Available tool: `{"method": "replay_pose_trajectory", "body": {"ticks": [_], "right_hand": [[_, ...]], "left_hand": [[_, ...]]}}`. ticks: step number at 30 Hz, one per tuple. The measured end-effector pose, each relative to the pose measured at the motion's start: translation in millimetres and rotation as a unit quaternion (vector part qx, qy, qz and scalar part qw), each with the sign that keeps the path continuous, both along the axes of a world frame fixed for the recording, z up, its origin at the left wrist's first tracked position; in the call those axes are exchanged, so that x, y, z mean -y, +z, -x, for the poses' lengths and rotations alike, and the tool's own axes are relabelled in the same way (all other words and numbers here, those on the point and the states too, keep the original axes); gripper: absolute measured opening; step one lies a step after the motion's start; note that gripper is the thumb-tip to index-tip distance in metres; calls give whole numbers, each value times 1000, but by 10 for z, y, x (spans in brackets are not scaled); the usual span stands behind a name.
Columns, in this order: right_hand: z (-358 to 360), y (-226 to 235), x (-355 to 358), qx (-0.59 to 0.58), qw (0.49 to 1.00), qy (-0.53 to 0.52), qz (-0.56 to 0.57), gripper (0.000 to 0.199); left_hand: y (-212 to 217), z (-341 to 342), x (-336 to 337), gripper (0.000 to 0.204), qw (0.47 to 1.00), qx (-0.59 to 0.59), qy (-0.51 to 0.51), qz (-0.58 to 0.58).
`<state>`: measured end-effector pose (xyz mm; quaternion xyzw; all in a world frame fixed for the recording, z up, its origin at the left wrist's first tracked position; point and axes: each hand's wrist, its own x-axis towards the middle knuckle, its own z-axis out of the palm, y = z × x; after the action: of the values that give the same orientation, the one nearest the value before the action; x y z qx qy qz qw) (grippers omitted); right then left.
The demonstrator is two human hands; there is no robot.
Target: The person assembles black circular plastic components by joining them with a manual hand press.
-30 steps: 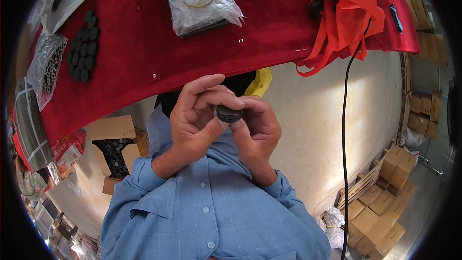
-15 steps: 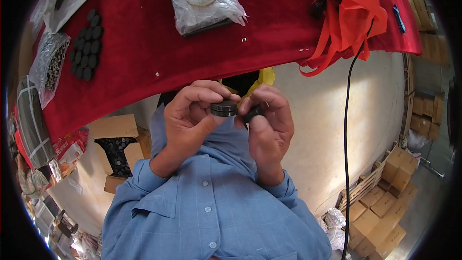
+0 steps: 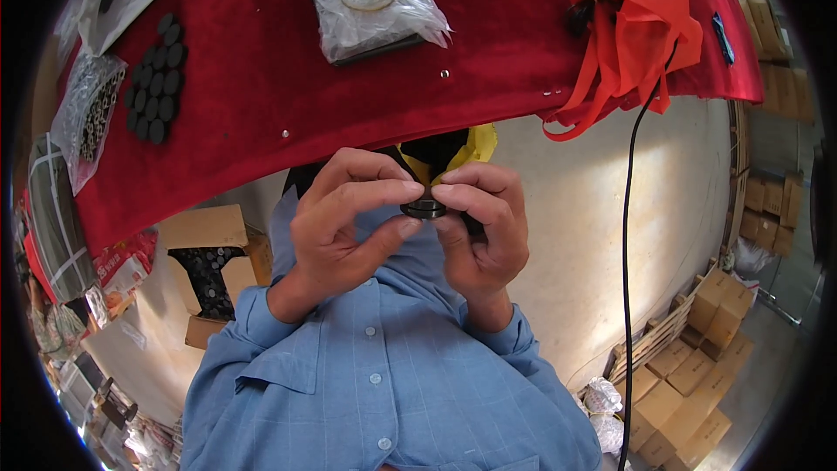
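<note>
"What do you see in those hands?"
"The left hand [image 3: 333, 225] and right hand [image 3: 499, 242] both grip one small black disc [image 3: 424, 208] by the fingertips, between the blue shirt [image 3: 375, 340] and the red cloth [image 3: 235, 70]."
"And on the cloth?"
"A cluster of dark discs [image 3: 157, 85], beside a plastic bag [image 3: 85, 122]."

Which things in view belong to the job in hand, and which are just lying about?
Part of the job:
glossy black round piece, between left hand and right hand
probably, flat black discs on red cloth

Apparently just lying about:
red fabric bag with straps
long black cable
stacked brown cardboard boxes
</note>
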<state>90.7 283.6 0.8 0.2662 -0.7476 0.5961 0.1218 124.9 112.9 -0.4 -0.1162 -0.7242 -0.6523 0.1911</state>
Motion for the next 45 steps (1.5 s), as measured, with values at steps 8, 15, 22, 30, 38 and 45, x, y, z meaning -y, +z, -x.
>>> {"method": "replay_pose_trajectory", "body": {"ticks": [8,15,22,30,38,45], "right_hand": [[15,21,171,-24,1000,2,7,19],[-61,85,265,173,980,63,73,29],[-52,135,283,447,801,65,392,44],[-25,-85,131,446,796,103,397,40],[-68,-134,177,346,838,97,411,45],[-149,-80,179,151,947,72,276,58]], "left_hand": [[-35,14,31,29,997,-62,41,38],[-178,-88,36,31,968,118,12,-221],[-177,-41,95,36,750,250,-102,-604],[-62,-26,81,29,761,297,-96,-569],[-16,-102,-125,34,944,262,-46,-195],[10,-76,-72,30,996,-18,49,69]]}}
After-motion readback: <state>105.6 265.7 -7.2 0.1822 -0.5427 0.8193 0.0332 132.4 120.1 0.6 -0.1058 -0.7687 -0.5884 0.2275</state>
